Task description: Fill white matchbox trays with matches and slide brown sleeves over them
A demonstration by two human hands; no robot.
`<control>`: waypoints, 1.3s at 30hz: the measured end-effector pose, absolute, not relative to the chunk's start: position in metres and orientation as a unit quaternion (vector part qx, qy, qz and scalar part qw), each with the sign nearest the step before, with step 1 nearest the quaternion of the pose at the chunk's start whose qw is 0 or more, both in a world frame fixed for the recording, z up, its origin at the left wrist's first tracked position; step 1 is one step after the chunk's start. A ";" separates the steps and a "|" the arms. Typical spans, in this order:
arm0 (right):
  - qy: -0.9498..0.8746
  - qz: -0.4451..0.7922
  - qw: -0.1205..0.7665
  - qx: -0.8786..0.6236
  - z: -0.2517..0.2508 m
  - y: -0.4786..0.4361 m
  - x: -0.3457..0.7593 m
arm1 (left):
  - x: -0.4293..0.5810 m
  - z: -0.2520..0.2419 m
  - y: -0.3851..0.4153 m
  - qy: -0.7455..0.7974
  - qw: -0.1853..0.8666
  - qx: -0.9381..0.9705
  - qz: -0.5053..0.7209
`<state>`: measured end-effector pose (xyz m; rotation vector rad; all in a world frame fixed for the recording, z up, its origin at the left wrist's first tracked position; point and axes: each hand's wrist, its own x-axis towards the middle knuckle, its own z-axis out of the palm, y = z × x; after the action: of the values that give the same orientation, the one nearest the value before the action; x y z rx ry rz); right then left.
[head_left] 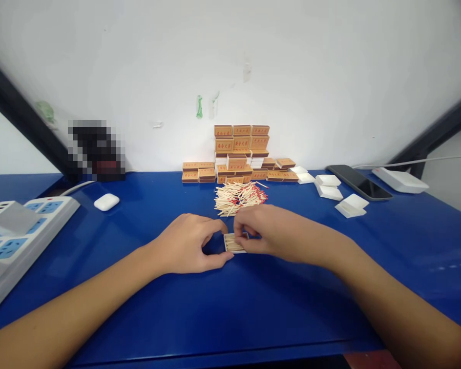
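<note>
- Steadying the tray on the table, apparently, the left hand had its grip clamped around one end.
- The right hand dipped among the matchsticks inside; whether it pinched any, I couldn't tell.
- The match pile lay just beyond, presumably for easy reach.

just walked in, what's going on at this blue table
A person's left hand holds a small, open, white rectangular tray between thumb and fingers at its left end. The right hand has its fingers over the pale wooden matchsticks inside. Just beyond lies a loose pile of red-tipped wooden matches; behind it, brown printed matchboxes are stacked near the white wall.
</note>
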<state>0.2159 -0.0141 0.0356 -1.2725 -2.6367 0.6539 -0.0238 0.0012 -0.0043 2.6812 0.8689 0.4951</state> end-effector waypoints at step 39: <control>-0.860 0.192 0.084 -0.466 0.031 0.016 0.243 | -0.023 -0.004 -0.001 0.302 0.134 0.930 0.164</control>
<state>0.2432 0.0156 0.0305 -1.3895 -2.5661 0.5741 -0.0235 -0.0010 -0.0041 2.6942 0.8741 0.4763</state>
